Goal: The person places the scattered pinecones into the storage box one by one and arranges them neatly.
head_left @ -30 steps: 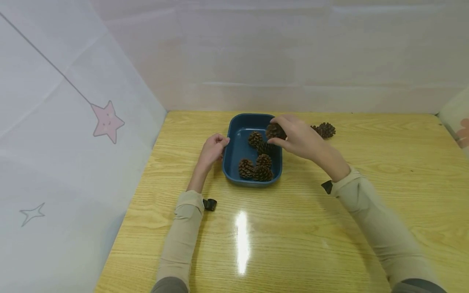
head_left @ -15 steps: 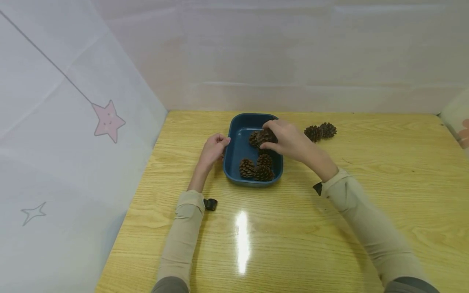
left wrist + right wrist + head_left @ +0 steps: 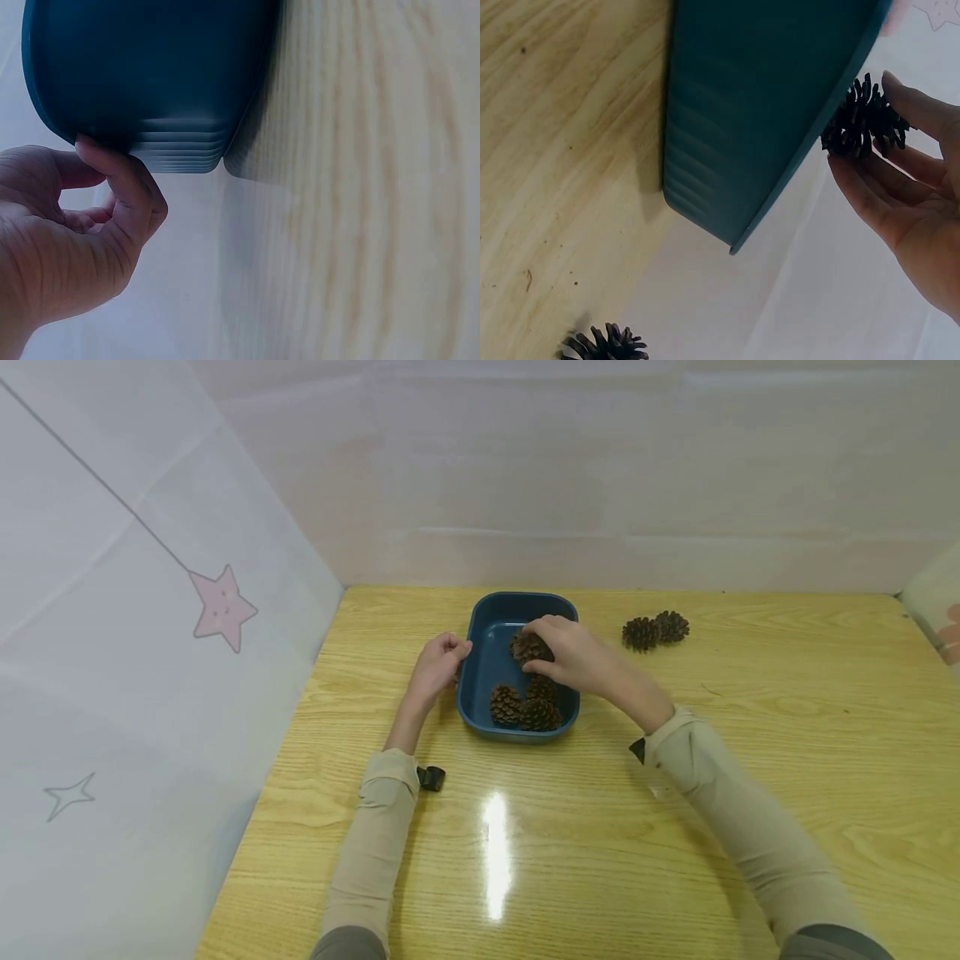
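Note:
A deep blue rectangular tub stands on the table with several brown pine cones inside, among them a pine cone near its front left corner. My left hand pinches the tub's left rim with curled fingers. Over the right part of the tub, my right hand holds a pine cone between thumb and fingers. In the right wrist view that cone shows just beyond the rim's edge. The right hand covers part of the tub's interior in the head view.
Two more pine cones lie side by side on the wooden table, right of the tub; the nearer is a dark pine cone. A pale papered wall rises along the table's back edge, and another wall stands at the left.
My right hand has moved left and toward me over the tub, carrying the pine cone. The two cones on the table have come into full view. The left hand stays at the rim.

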{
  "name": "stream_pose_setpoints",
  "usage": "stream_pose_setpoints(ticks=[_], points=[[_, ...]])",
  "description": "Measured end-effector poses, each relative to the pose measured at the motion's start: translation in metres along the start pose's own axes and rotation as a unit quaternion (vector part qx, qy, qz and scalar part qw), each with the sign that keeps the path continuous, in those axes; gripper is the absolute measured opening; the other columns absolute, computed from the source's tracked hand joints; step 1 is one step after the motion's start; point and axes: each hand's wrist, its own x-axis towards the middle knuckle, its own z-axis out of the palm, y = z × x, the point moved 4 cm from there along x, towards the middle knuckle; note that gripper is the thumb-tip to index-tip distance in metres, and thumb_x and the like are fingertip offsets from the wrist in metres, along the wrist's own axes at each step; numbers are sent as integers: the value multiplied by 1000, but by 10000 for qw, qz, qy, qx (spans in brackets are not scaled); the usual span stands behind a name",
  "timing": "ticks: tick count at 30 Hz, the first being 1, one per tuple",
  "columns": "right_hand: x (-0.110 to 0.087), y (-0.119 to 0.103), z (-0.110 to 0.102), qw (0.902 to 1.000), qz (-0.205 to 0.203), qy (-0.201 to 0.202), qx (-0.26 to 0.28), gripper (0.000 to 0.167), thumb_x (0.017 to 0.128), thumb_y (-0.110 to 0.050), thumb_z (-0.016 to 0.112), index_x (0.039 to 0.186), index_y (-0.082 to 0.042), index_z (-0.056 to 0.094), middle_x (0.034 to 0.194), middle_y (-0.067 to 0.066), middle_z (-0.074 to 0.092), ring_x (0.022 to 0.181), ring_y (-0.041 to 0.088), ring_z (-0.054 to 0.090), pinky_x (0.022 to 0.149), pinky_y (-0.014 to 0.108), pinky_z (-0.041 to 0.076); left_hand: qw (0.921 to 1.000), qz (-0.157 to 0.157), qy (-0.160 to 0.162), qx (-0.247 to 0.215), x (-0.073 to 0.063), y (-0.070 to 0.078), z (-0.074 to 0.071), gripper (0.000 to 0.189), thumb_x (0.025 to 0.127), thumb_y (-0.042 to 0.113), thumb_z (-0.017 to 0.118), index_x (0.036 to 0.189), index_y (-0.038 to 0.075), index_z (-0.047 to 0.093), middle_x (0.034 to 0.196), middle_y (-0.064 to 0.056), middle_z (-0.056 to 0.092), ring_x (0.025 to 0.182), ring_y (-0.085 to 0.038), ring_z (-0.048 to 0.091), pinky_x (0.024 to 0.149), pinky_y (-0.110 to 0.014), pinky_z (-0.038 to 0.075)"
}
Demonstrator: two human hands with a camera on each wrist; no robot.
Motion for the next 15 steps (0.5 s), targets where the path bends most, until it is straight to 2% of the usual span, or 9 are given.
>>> stream_pose_setpoints(ticks=[9, 15], points=[[3, 0, 10, 9995, -177, 25, 247, 51, 94, -16, 79, 133, 8, 57, 126, 24, 62, 116, 38, 61, 96, 50, 52, 10000, -3, 17, 25, 0, 0, -1, 24, 107, 27, 58, 103, 3, 63, 80, -5, 54, 63, -17, 49, 59, -37, 45], [5, 2, 17, 9994, -16, -143, 299, 52, 96, -16, 77, 136, 8, 55, 130, 25, 61, 118, 38, 61, 97, 49, 52, 10000, 16, 17, 78, 0, 0, -1, 25, 108, 27, 57, 103, 3, 62, 80, -5, 54, 64, -17, 49, 59, -38, 46]])
